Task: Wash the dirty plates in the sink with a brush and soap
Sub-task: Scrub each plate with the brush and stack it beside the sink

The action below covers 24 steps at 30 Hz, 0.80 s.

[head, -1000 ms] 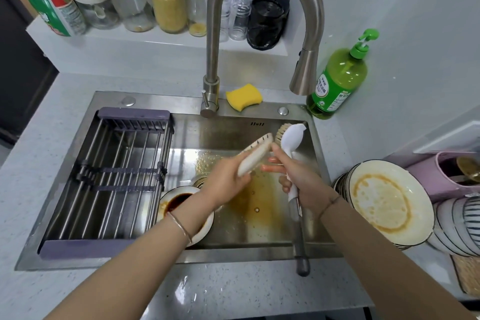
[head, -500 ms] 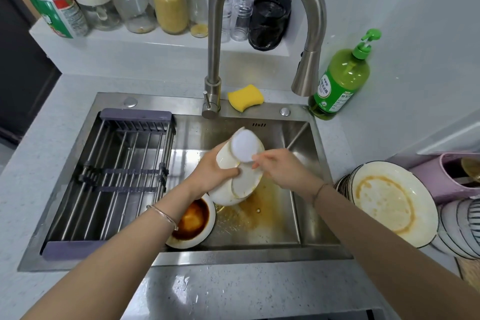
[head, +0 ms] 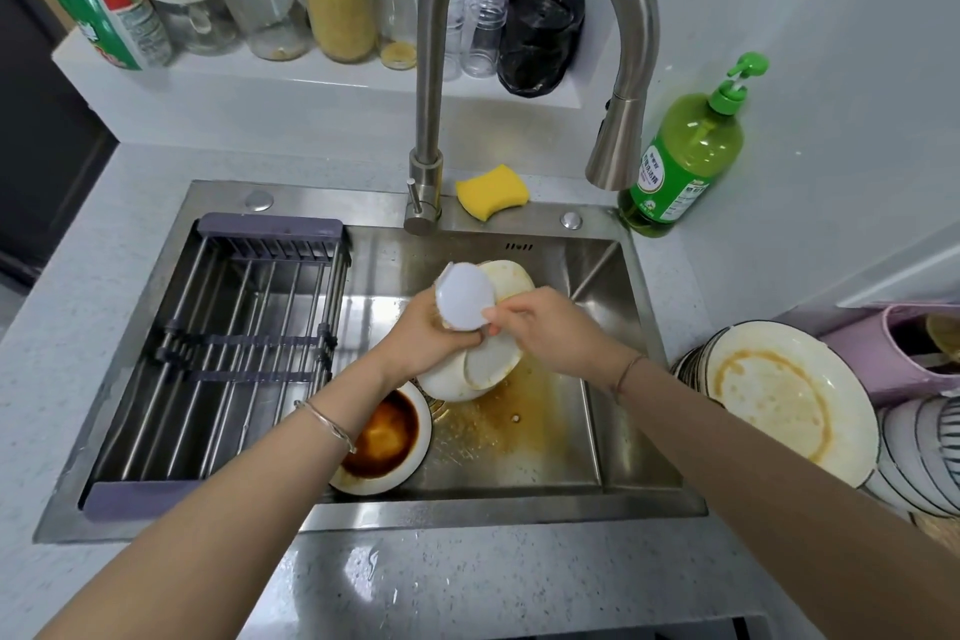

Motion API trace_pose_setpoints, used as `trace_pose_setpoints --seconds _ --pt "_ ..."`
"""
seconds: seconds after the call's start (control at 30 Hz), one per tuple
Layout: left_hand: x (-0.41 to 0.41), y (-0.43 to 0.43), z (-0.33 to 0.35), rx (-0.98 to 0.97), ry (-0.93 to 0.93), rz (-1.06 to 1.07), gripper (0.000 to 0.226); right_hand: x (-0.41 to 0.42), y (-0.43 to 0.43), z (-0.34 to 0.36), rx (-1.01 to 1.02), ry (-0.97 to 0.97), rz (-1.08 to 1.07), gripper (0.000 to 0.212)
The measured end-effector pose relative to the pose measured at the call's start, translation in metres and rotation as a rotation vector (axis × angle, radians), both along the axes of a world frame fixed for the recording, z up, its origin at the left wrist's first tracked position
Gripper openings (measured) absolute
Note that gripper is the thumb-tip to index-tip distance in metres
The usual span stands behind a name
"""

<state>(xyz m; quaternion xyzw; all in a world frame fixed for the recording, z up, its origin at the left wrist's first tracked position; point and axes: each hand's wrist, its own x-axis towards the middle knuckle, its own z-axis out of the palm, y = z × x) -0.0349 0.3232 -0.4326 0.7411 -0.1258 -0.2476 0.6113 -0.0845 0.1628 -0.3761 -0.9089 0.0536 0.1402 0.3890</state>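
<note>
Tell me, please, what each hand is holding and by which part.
The left hand grips the white plate by its left rim; the right hand holds the brush close behind its round head.

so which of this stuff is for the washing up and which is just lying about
In use: left hand, held plate, right hand, brush, sink, sauce-stained plate, soap bottle, faucet, dirty plate stack.
Lying about: yellow sponge, shelf jars, purple container.
</note>
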Motion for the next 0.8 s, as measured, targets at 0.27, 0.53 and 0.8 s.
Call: trace_pose_setpoints --seconds 0.27,0.53,0.8 --pt "-0.003 0.002 0.0 0.007 -0.022 -0.022 0.046 0.003 -0.006 0.002 -0.039 0.014 -0.011 0.035" --pt "-0.006 0.004 0.001 -0.061 0.026 -0.038 0.067 0.004 -0.044 -0.004 0.245 0.189 -0.411 0.038" --pt "0.0 0.008 -0.003 -0.164 0.199 0.103 0.061 0.003 -0.048 -0.009 0.285 0.245 -0.363 0.038"
